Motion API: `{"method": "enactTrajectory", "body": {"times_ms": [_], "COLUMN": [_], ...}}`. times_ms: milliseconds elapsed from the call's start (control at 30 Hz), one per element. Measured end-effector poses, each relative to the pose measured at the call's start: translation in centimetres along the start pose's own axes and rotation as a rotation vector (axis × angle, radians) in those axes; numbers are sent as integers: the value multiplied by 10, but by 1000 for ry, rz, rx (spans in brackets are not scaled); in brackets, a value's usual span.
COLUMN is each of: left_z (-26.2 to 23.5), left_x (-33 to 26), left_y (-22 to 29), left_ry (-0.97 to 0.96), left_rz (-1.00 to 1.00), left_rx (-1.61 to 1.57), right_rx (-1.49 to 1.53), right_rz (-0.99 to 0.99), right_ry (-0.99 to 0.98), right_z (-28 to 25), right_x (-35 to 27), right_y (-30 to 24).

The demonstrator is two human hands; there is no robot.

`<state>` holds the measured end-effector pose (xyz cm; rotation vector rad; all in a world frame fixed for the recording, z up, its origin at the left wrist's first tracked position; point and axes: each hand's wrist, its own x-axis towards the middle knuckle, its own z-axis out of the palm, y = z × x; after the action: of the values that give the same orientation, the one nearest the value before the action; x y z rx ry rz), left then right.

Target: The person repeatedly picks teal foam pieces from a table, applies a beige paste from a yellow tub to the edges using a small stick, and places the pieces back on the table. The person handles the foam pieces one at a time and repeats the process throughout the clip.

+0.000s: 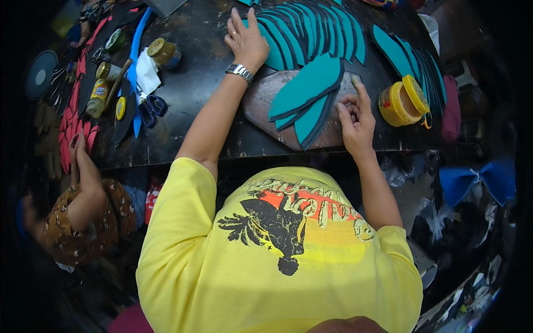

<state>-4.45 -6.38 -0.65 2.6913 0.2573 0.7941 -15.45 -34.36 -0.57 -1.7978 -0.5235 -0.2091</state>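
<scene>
My left hand (246,40) rests flat, fingers spread, on the near end of a fanned row of teal sole-shaped pieces (311,30) laid across the dark worktable (194,89); a metal watch sits on that wrist. My right hand (355,114) is curled at the right edge of a worn oval board (261,102), beside three overlapping teal pieces with dark backing (308,91) lying on that board. Whether the fingers pinch something small I cannot tell.
An open yellow glue tub (402,102) stands right of my right hand, more teal pieces (411,55) behind it. At the left lie small jars, a bottle (99,97), blue scissors (151,108) and red pieces (69,122). Another person's arm (86,177) reaches onto the table's left end.
</scene>
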Motion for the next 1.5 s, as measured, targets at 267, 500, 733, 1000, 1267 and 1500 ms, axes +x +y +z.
{"method": "enactTrajectory", "body": {"times_ms": [267,500,733,1000,1267,1500], "left_z": [-52,-50,-81,-96,-94,-96], "left_x": [-66,-61,-49,-76,-96,-100], "left_y": [67,79,78,92,107,103], "left_ry": [-411,-344,-666,-1001,-1163,-1229], "left_rz": [364,382,54,-226,-216,-258], "left_rx": [-185,-229,-967,-1511,-1521,-1693], "right_rx": [-476,-1084,-984,-1206,-273,-203], "right_rz": [24,415,470,427,76,-61], "right_ry": [84,30,71,-52,-5,-105], "right_z": [-65,-113,-115,-100,-88,-56], "right_x": [-6,7,5,-19,-18,-9], "right_y": [-50,-53,-64,-82,-104,-60]}}
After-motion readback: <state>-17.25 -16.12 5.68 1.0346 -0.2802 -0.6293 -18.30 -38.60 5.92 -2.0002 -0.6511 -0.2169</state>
